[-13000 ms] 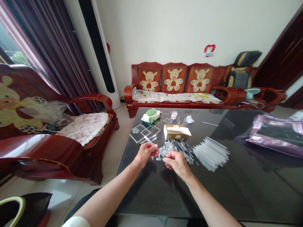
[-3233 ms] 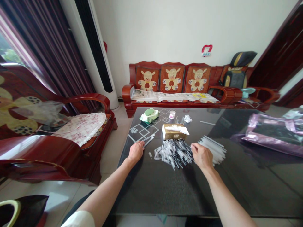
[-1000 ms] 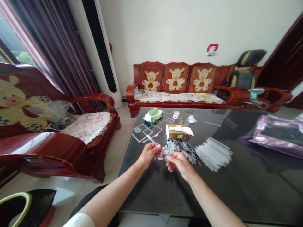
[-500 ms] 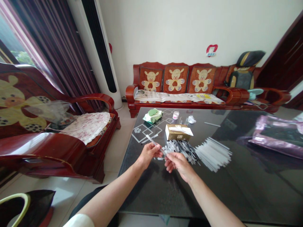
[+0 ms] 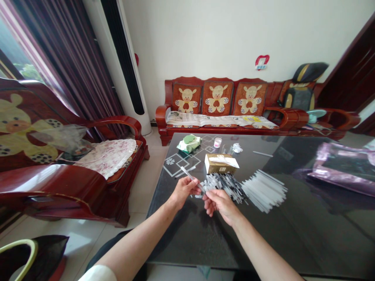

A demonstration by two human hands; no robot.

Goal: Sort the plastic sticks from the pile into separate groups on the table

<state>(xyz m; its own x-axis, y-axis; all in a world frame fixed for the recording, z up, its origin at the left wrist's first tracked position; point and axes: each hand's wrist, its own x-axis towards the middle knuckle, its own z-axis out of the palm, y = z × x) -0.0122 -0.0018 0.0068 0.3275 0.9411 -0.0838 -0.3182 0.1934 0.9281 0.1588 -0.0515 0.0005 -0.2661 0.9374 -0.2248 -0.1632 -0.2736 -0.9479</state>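
A thin, whitish plastic tube [image 5: 187, 173] slants between my hands above the dark table [image 5: 234, 238]. My left hand [image 5: 185, 190] is closed on its middle, thumb on top, with the pale far end sticking out up and left. At the near end, my right hand [image 5: 220, 203] is pinched, and its fingers hide that tip. Just beyond the right hand lies a heap of black and whitish thin sticks [image 5: 228, 185]. To its right, a spread pile of translucent white tubes [image 5: 265, 190] rests on the table. Small whitish pieces [image 5: 198, 196] lie beneath my hands.
A gold tissue box [image 5: 212, 166] stands behind the heap. Farther back are a green wipes pack [image 5: 189, 144], a small cup [image 5: 217, 142], crumpled tissue [image 5: 237, 148] and a lone tube [image 5: 263, 154]. A purple shiny package [image 5: 325, 171] lies at right.
Almost nothing differs. The fingers of my right hand have shifted slightly at the near end of the tube; the left hand keeps its place.
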